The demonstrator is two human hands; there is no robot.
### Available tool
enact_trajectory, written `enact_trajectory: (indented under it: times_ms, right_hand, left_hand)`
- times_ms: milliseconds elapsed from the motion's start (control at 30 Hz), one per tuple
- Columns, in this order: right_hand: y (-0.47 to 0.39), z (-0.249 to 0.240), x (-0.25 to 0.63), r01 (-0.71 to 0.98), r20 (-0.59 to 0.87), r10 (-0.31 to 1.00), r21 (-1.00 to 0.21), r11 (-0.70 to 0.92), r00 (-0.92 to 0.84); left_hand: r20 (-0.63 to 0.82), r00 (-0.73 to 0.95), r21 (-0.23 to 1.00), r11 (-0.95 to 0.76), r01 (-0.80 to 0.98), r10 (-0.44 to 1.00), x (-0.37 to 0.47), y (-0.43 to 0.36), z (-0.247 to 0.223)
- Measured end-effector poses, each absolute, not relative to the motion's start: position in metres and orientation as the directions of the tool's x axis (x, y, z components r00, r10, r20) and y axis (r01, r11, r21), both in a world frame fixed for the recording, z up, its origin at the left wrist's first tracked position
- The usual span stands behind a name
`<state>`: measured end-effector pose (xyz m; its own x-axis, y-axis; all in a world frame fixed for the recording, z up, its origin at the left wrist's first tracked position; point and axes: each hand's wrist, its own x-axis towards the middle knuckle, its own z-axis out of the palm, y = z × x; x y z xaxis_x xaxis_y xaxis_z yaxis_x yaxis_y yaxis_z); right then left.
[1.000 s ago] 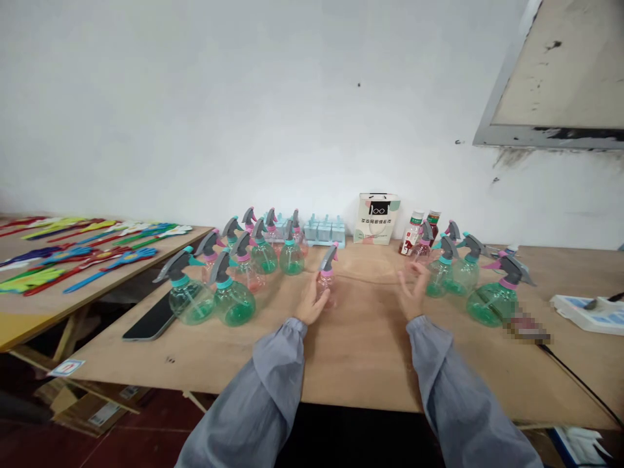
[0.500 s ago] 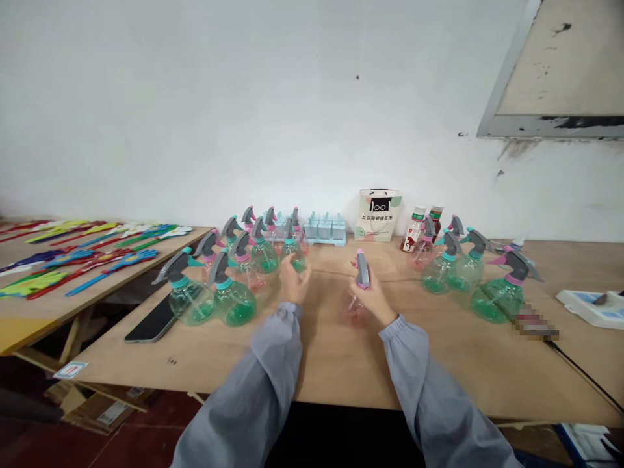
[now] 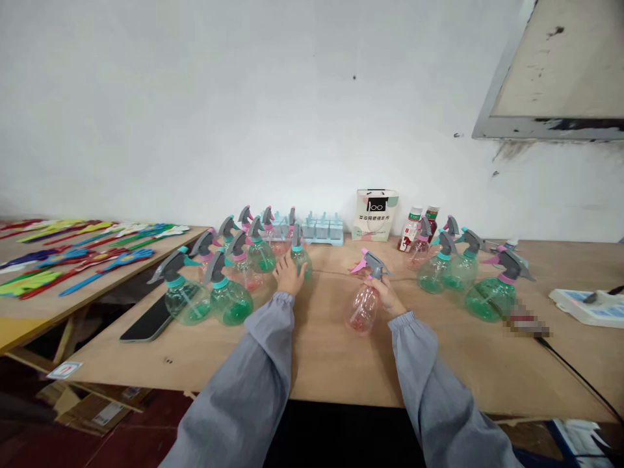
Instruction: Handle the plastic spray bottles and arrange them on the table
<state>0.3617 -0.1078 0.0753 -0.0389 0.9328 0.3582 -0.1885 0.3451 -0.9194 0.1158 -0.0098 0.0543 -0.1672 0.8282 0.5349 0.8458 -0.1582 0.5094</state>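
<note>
My right hand is closed around the neck of a clear pink spray bottle with a grey and pink trigger head. This bottle leans a little, low over the table or touching it; I cannot tell which. At the front of the left group, my left hand has its fingers and thumb about the body of a green spray bottle with a grey head and teal collar. Part of that bottle is hidden behind the hand. More green spray bottles and pink spray bottles stand close to its left.
On the right stand several spray bottles, with a cable beside them. Along the wall are light-blue moulds, a paper bag and two drink bottles. A phone lies front left; colourful hand-shaped sticks cover another table.
The pink bottle has turned in my right hand, so its nozzle now points left. My left hand has moved onto the green bottle, which has shifted slightly right.
</note>
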Motion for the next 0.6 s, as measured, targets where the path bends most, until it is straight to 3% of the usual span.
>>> enact_trajectory:
  times_ms: [133, 267, 400, 600]
  right_hand:
    - [-0.110, 0.076, 0.359, -0.348, 0.330, 0.914, -0.907, 0.238, -0.236]
    - [-0.113, 0.076, 0.353, -0.375, 0.305, 0.894, -0.911, 0.172, -0.329]
    - [-0.118, 0.079, 0.349, -0.319, 0.314, 0.899, -0.923, 0.214, -0.306]
    - [-0.126, 0.085, 0.342, -0.277, 0.378, 0.921, -0.898, 0.341, -0.090]
  left_hand:
    - [0.575, -0.076, 0.442, -0.231, 0.867, 0.815, 0.118, -0.059, 0.038]
    - [0.623, 0.029, 0.400, -0.350, 0.847, 0.782, 0.112, -0.089, 0.029]
    - [0.623, 0.009, 0.445, -0.364, 0.818, 0.782, 0.108, -0.090, 0.027]
    - [0.638, 0.013, 0.439, -0.377, 0.815, 0.770, 0.109, -0.085, 0.024]
